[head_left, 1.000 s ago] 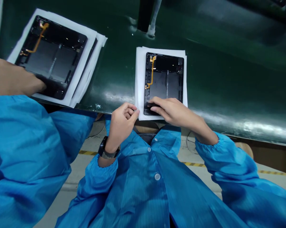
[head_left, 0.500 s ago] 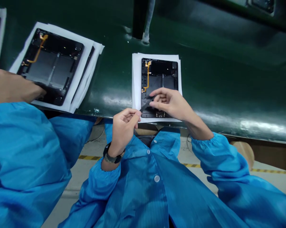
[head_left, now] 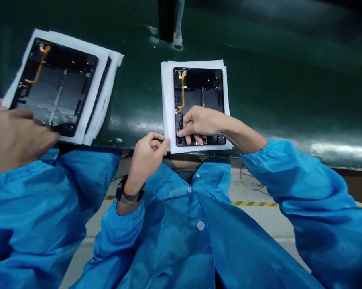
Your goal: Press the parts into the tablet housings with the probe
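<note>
A black tablet housing (head_left: 215,98) with an orange flex cable (head_left: 183,91) lies on a stack of white sheets (head_left: 168,100). My right hand (head_left: 200,122) is over its lower part, fingers apart and pointing down, one fingertip touching the lower left corner. That hand hides the area beneath it. Beside the stack's lower left corner is my left hand (head_left: 149,156), closed, with thumb and index finger together. A bit of something dark shows at those fingers, too small to name.
On the left, a co-worker's hand (head_left: 24,138) reaches over another tablet housing (head_left: 65,86) on white sheets (head_left: 104,94). A dark post (head_left: 165,20) stands on the green table (head_left: 268,92) behind my stack. The table's front edge runs just below the stack.
The dark strip stretched between my hands no longer shows between them. My right hand has turned downward onto the housing's lower left corner; my left hand has moved slightly left. The view has shifted.
</note>
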The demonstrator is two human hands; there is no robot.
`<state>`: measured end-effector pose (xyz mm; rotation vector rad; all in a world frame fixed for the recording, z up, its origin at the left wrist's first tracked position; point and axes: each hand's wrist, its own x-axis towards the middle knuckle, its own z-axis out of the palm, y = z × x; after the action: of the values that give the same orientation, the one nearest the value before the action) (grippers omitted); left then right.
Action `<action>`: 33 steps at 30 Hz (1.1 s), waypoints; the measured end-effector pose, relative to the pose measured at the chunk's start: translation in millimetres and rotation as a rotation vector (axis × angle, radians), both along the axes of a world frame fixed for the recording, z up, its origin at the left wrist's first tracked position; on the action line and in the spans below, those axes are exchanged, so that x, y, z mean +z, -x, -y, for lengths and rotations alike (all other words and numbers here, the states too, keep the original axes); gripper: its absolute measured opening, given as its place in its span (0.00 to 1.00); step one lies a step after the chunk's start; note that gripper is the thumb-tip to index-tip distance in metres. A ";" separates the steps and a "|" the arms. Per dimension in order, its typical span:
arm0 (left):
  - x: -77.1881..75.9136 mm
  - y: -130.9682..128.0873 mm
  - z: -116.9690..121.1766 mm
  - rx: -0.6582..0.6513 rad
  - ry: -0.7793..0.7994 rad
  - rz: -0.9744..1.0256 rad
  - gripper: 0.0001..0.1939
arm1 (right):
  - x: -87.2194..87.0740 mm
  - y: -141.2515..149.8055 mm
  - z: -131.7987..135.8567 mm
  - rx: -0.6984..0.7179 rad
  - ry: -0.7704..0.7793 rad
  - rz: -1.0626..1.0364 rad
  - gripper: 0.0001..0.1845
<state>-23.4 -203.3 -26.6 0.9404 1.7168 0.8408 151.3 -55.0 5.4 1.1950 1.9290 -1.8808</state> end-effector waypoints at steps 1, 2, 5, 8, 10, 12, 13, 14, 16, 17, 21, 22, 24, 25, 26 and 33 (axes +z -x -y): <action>0.8 3.0 -2.4 -0.063 0.035 0.022 0.11 | -0.6 4.0 -1.7 0.016 -0.001 0.014 0.27; 1.0 5.3 -5.0 -0.120 0.058 0.046 0.11 | -1.1 7.5 -2.9 0.029 -0.002 0.022 0.28; -1.1 8.7 -13.5 -0.226 0.092 0.126 0.14 | -2.0 13.4 -4.6 0.061 0.019 0.016 0.28; -3.4 9.7 -20.7 -0.256 0.137 0.187 0.15 | -2.1 14.3 -5.1 0.047 0.054 0.001 0.26; -2.8 9.9 -23.9 -0.260 0.164 0.204 0.16 | -2.4 14.7 -4.7 0.012 0.062 0.002 0.25; -1.3 9.8 -26.2 -0.271 0.175 0.211 0.15 | -3.4 15.5 -3.4 -0.009 0.052 0.027 0.25; -0.6 9.5 -27.1 -0.281 0.175 0.215 0.15 | -4.3 15.9 -2.6 -0.012 0.045 0.042 0.25; -0.2 9.0 -27.9 -0.292 0.176 0.219 0.16 | -5.5 16.1 -1.7 -0.015 0.037 0.045 0.25; -0.3 8.0 -29.7 -0.308 0.177 0.227 0.16 | -8.3 15.6 0.1 -0.035 0.023 0.007 0.24; -0.7 7.4 -30.7 -0.313 0.176 0.228 0.16 | -9.8 15.1 1.0 -0.046 0.020 -0.014 0.24; 0.3 6.1 -34.8 -0.329 0.171 0.208 0.15 | -12.5 13.8 5.3 -0.072 0.002 0.000 0.24; 1.6 5.8 -35.8 -0.324 0.175 0.204 0.15 | -11.9 14.3 6.5 -0.077 -0.008 0.008 0.24; 4.8 4.9 -37.5 -0.296 0.197 0.204 0.16 | -9.3 16.3 9.0 -0.091 -0.034 0.032 0.23; 6.3 4.1 -38.2 -0.278 0.212 0.207 0.16 | -7.3 17.7 10.2 -0.098 -0.046 0.050 0.23; 7.4 3.3 -38.9 -0.259 0.229 0.210 0.16 | -5.2 19.1 11.3 -0.105 -0.056 0.070 0.23; 3.3 1.8 -42.3 -0.232 0.258 0.190 0.16 | 3.2 21.9 13.3 -0.102 -0.092 0.135 0.21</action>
<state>-25.3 -161.0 -23.3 0.8362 1.4778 0.5235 129.4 -68.3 8.6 1.4340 1.9349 -1.7243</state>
